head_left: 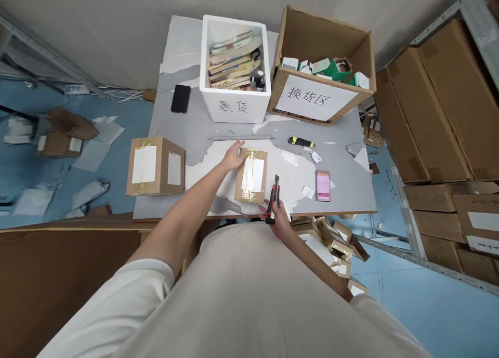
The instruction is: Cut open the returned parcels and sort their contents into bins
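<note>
A small cardboard box [238, 184] with a white label and clear tape lies on the table in front of me. My left hand [234, 156] grips its far left corner, fingers along the back edge and thumb near the top face. In my right hand [277, 212] is a red and black utility knife [274, 191], held beside the box's near right corner and pointing away from me. I cannot make out how far its blade is out. A second utility knife [301, 142], yellow and black, rests on the table farther right.
A taped carton [164, 168] stands at the table's left, below a black phone [181, 98]. At the back are a white foam box [234, 106] of books and a large carton [319, 101] of small boxes. A pink-screened device [323, 185] lies right. Stacked cartons [444, 103] fill the right-hand shelf.
</note>
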Demonstrator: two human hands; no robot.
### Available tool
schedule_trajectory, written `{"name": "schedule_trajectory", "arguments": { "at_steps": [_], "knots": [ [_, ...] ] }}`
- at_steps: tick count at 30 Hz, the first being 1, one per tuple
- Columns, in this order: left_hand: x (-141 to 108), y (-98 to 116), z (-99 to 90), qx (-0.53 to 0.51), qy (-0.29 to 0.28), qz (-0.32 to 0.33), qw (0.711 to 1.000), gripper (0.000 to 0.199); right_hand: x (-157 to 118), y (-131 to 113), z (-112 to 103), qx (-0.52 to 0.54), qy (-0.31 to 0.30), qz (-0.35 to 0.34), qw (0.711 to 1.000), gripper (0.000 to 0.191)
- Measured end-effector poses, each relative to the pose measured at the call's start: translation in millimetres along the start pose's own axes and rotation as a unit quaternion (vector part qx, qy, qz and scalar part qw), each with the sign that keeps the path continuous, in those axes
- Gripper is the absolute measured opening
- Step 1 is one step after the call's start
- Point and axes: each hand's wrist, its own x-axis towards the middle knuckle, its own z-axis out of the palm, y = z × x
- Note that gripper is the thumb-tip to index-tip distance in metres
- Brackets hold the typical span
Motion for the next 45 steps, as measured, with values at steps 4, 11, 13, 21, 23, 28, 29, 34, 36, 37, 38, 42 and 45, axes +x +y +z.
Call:
{"name": "schedule_trajectory", "arguments": {
  "at_steps": [4,11,13,21,23,28,29,34,36,37,38,42,45],
  "knots": [
    [9.9,-5.6,1.5,-0.012,-0.003,-0.025,1.0,0.042,9.6,2.8,3.0,0.047,0.003,-0.014,0.999,0.055],
    [-65.3,-37.4,-30.0,-0.006,0.152,-0.078,0.985,0.035,64.3,-57.3,6.6,-0.001,0.02,-0.122,0.992,0.044],
    [-98.1,-44.7,-31.8,-0.004,0.167,-0.122,0.978,0.038,86.2,-75.8,16.9,-0.036,-0.008,-0.147,0.988,0.041],
    [-133.7,-33.8,-24.6,0.122,0.194,-0.045,0.972,0.067,116.2,-92.7,33.0,-0.157,-0.057,-0.203,0.965,0.047],
    [-121.2,-24.7,-28.1,0.204,0.127,0.047,0.97,0.074,105.5,-90.4,16.7,-0.204,-0.041,-0.207,0.956,0.05],
    [-98.8,-10.0,-27.2,0.335,-0.055,0.127,0.932,0.084,71.1,-80.2,-30.7,-0.311,-0.043,-0.161,0.936,0.064],
    [-97.3,-9.1,-25.7,0.349,-0.065,0.121,0.927,0.091,65.6,-77.6,-36.7,-0.318,-0.054,-0.151,0.935,0.069],
    [-96.4,-7.5,-21.2,0.38,-0.075,0.103,0.916,0.119,54.8,-68.1,-45.3,-0.314,-0.09,-0.12,0.938,0.081],
    [-96.4,-6.0,-21.2,0.384,-0.07,0.101,0.915,0.121,56.5,-67.8,-43.3,-0.307,-0.098,-0.115,0.94,0.081],
    [-96.5,-5.3,-21.3,0.384,-0.068,0.101,0.915,0.121,57.8,-68.5,-42.0,-0.304,-0.1,-0.114,0.941,0.081],
    [-96.6,-4.6,-21.5,0.384,-0.066,0.102,0.915,0.121,59.2,-69.5,-40.6,-0.301,-0.099,-0.113,0.942,0.082],
    [-97.4,-4.3,-21.1,0.382,-0.057,0.103,0.917,0.119,63.2,-75.2,-36.6,-0.294,-0.103,-0.105,0.945,0.082],
    [-97.8,-6.5,-19.8,0.374,-0.047,0.103,0.921,0.118,64.0,-79.3,-38.5,-0.298,-0.109,-0.102,0.943,0.081]
  ]
}}
